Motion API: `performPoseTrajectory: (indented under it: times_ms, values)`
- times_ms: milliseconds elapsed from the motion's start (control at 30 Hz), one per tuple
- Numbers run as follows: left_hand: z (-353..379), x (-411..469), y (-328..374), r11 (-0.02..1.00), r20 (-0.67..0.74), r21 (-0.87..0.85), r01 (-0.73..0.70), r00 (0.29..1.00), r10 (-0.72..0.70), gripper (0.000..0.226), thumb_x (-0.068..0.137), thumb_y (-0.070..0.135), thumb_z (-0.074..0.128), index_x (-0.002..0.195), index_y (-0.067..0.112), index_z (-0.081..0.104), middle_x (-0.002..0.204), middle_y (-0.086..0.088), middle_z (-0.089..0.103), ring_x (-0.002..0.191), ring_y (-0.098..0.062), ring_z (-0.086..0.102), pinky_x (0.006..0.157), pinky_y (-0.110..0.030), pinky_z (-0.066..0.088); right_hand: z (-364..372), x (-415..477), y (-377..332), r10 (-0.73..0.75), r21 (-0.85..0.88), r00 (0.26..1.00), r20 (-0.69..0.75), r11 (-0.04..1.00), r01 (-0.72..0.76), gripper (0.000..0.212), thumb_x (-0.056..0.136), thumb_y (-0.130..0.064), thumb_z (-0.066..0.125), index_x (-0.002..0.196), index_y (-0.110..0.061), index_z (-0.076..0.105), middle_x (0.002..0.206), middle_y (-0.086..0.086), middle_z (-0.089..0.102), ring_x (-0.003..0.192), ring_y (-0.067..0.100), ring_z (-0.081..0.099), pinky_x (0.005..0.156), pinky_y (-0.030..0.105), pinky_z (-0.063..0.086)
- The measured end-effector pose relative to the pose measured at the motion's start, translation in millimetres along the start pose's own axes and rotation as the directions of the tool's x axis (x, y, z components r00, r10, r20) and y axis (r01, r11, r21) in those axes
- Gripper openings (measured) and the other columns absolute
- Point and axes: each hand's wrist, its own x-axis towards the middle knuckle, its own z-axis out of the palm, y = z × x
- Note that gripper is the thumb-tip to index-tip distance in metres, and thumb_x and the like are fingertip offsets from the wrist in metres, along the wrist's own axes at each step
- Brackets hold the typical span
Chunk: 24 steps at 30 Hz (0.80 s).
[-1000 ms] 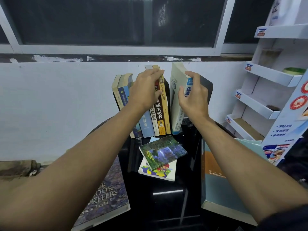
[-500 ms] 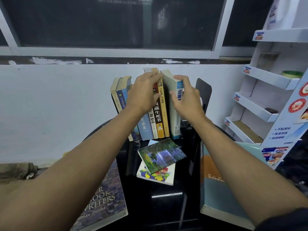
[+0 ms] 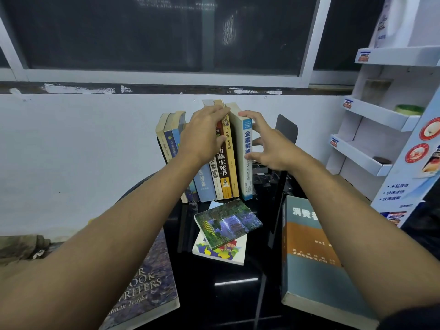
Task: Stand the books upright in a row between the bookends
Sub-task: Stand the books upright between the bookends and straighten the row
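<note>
Dark window [image 3: 152, 32] above white wall [image 3: 71, 144]; white display shelf [image 3: 381, 120] right; glossy black table [image 3: 226, 294].

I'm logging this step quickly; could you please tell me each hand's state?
Left hand: open, pressing the standing books.
Right hand: holding the white-blue book.

The person's left hand [image 3: 202, 134] and right hand [image 3: 269, 148] are bare, as are both forearms; a dark fabric sleeve edge [image 3: 414, 321] covers the right upper arm.
</note>
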Motion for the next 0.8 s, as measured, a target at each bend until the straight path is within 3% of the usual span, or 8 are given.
performPoseTrajectory:
  times_ms: [167, 333, 467, 667, 733, 800]
  values:
    - [0, 1, 0, 1.0, -0.004, 0.009, -0.005, 1.0, 0.005, 0.068, 0.09, 0.02, 0.074, 0.151, 0.026, 0.045, 0.154, 0.005, 0.046, 0.143, -0.021, 0.038, 0.114, -0.045, 0.037, 1, 3, -1, -0.02, -0.019, 1.0, -0.008, 1.0, 0.019, 0.094, 0.088, -0.001, 0.075, 0.146, -0.051, 0.02, 0.144, -0.011, 0.051, 0.114, 0.014, 0.062, 0.08, 0.042, 0.062]
    - [2, 1, 0, 1.0, -0.011, 0.01, -0.005, 1.0, 0.005, 0.068, 0.09, 0.019, 0.074, 0.15, 0.027, 0.046, 0.154, 0.005, 0.046, 0.143, -0.021, 0.038, 0.113, -0.045, 0.037, 3, 5, -1, -0.012, -0.043, 0.999, -0.041, 0.999, 0.011, 0.092, 0.088, -0.002, 0.075, 0.147, -0.045, 0.021, 0.144, -0.01, 0.052, 0.114, 0.012, 0.059, 0.088, 0.035, 0.054]
    - [4, 1, 0, 1.0, -0.015, 0.016, -0.004, 1.0, 0.005, 0.068, 0.089, 0.02, 0.074, 0.15, 0.027, 0.046, 0.154, 0.006, 0.046, 0.143, -0.021, 0.039, 0.113, -0.046, 0.039, 8, 8, -1, -0.02, -0.051, 0.998, -0.067, 0.999, 0.017, 0.089, 0.089, -0.001, 0.074, 0.147, -0.044, 0.022, 0.145, -0.008, 0.052, 0.113, 0.011, 0.056, 0.071, 0.017, 0.047]
    - [4, 2, 1, 1.0, -0.019, 0.027, 0.007, 1.0, -0.006, 0.068, 0.089, 0.021, 0.075, 0.151, 0.027, 0.045, 0.155, 0.005, 0.046, 0.143, -0.021, 0.038, 0.114, -0.046, 0.038, 12, 11, -3, -0.025, -0.059, 0.997, -0.072, 0.998, 0.02, 0.086, 0.09, 0.001, 0.07, 0.146, -0.042, 0.022, 0.142, -0.004, 0.052, 0.111, 0.009, 0.054, 0.051, 0.009, 0.049]
    - [4, 1, 2, 1.0, -0.019, 0.027, 0.011, 1.0, -0.011, 0.069, 0.089, 0.021, 0.075, 0.151, 0.027, 0.045, 0.154, 0.005, 0.046, 0.143, -0.021, 0.038, 0.114, -0.046, 0.039, 13, 11, -3, -0.022, -0.058, 0.997, -0.078, 0.998, 0.018, 0.085, 0.091, 0.001, 0.07, 0.146, -0.042, 0.022, 0.142, -0.003, 0.052, 0.111, 0.009, 0.053, 0.049, 0.009, 0.048]
    - [4, 1, 3, 1.0, -0.015, 0.029, 0.014, 1.0, -0.013, 0.069, 0.089, 0.021, 0.075, 0.151, 0.027, 0.045, 0.154, 0.006, 0.046, 0.143, -0.02, 0.038, 0.114, -0.047, 0.04, 15, 9, -3, -0.016, -0.055, 0.997, -0.076, 0.998, 0.012, 0.086, 0.092, 0.001, 0.069, 0.147, -0.043, 0.021, 0.143, -0.002, 0.053, 0.112, 0.009, 0.053, 0.058, 0.012, 0.049]
